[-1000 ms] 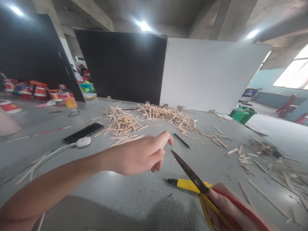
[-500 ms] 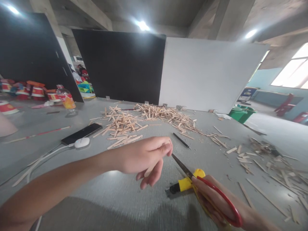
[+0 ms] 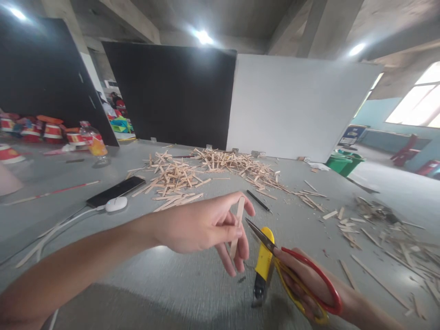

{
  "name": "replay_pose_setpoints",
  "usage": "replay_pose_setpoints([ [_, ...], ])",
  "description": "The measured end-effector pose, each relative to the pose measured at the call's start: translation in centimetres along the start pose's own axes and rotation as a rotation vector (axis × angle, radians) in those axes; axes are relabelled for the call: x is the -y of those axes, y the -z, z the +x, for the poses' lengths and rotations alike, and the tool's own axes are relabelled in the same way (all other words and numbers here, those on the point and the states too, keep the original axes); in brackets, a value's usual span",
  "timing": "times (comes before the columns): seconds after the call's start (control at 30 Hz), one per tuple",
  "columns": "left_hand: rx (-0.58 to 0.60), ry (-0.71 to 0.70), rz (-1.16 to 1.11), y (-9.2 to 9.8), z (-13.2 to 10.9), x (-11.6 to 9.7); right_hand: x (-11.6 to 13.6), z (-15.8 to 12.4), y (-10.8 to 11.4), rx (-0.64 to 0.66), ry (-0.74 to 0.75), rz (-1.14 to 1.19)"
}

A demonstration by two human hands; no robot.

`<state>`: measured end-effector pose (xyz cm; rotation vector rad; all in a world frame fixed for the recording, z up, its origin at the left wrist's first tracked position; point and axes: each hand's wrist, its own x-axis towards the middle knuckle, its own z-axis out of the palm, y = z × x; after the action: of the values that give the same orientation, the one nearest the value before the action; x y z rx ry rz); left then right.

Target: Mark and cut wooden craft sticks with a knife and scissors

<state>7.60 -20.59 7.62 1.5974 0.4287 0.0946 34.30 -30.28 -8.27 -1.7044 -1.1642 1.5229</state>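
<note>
A short flat wooden stick [image 3: 239,208] stands nearly upright in my left hand [image 3: 206,224], pinched between thumb and fingers. To the right, my right hand [image 3: 309,279] is closed around the handles of scissors [image 3: 263,236], one loop red and the other yellow. The blades look nearly closed and point up and left toward the stick, without touching it. A yellow and black cutter-like tool [image 3: 265,254] shows just behind the blades, its black end toward me. I cannot tell whether it lies on the table or is held by right-hand fingers.
Piles of wooden sticks [image 3: 175,172] lie ahead on the grey table [image 3: 165,284], near a black pen [image 3: 258,200]. More scraps [image 3: 405,247] are scattered at right. A phone [image 3: 117,191], a white cabled device [image 3: 116,204] and a bottle [image 3: 95,143] are at left. Panels [image 3: 178,96] stand behind.
My left hand has turned and its fingers have spread, bringing the stick into plain view. The yellow tool has swung round so its black end points toward me. The scissors have barely moved.
</note>
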Motion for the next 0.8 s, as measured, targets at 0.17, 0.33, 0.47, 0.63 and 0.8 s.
replay_pose_setpoints([
  [0.17,-0.095,-0.044,0.032,-0.7,0.0,0.5,0.0,0.0,0.0,0.042,0.073,0.016],
  [0.33,-0.23,-0.053,0.116,-1.3,-0.4,0.6,0.3,-0.2,0.0,0.034,0.05,-0.005],
  [0.47,-0.231,-0.073,0.152,-1.6,-0.7,0.3,0.5,-0.2,0.0,0.043,0.065,0.004],
  [0.63,-0.277,-0.063,0.275,-1.6,-1.0,-0.1,0.4,-0.1,0.1,0.038,0.023,0.023],
  [0.8,-0.258,-0.061,0.22,-1.6,-0.8,-0.1,-0.1,0.1,0.1,0.037,0.042,0.008],
])
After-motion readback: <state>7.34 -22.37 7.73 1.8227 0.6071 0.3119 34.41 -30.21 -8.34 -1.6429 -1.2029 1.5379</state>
